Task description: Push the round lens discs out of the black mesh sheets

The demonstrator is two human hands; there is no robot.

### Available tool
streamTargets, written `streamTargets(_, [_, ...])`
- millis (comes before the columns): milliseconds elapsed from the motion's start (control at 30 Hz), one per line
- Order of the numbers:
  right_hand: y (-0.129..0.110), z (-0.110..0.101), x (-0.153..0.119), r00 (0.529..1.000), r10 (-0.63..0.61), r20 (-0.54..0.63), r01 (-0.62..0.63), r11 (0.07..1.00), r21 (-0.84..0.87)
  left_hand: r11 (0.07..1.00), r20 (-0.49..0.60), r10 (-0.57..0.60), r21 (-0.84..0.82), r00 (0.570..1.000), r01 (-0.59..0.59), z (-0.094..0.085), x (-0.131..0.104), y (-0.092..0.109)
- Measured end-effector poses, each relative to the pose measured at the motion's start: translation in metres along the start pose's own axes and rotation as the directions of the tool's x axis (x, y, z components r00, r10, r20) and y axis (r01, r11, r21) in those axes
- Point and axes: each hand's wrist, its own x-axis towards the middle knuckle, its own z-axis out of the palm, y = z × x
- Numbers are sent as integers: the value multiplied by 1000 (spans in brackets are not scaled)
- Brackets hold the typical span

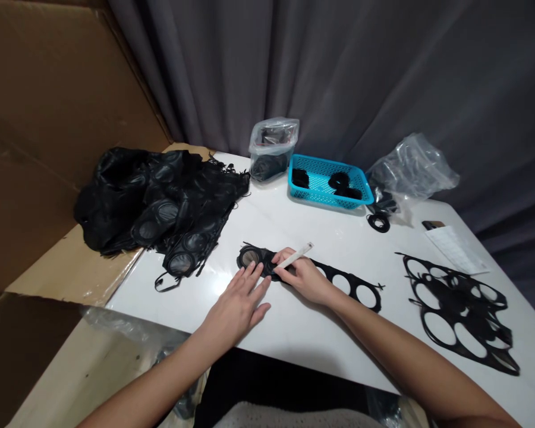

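Observation:
A black strip (369, 292) with round holes lies across the white table in front of me. Its left end has a round disc-like piece (250, 257) in it. My left hand (243, 300) rests flat with fingers stretched out on that left end. In my right hand (301, 274) is a slim white pen-like tool (297, 254), perhaps a craft knife. The tool slants up to the right, and its lower tip is hidden by my fingers over the strip, just right of the disc.
A heap of black strips with round pieces (160, 205) covers the table's left side by a cardboard box (49, 101). Behind are a bag-lined container (271, 151), a blue basket (330, 201) with black pieces and a plastic bag (414, 169). Cut-out black sheets (466, 315) and paper (455, 249) lie right.

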Motion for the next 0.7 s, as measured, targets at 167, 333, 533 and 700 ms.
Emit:
streamTargets(167, [-2, 5, -5, 996, -90, -12, 87, 986, -142, 1000, 4, -7, 2, 1000, 7, 1, -1, 1])
streamTargets(333, [0, 27, -17, 965, -263, -16, 236, 891, -388, 999, 8, -28, 22, 1000, 28, 1, 0, 2])
streamTargets(533, [20, -17, 7, 937, -172, -305, 48, 925, -376, 999, 2, -47, 14, 999, 47, 2, 0, 4])
streamTargets(700, [18, -49, 40, 877, -60, -477, -60, 971, -233, 999, 1, -39, 5, 999, 39, -2, -2, 3])
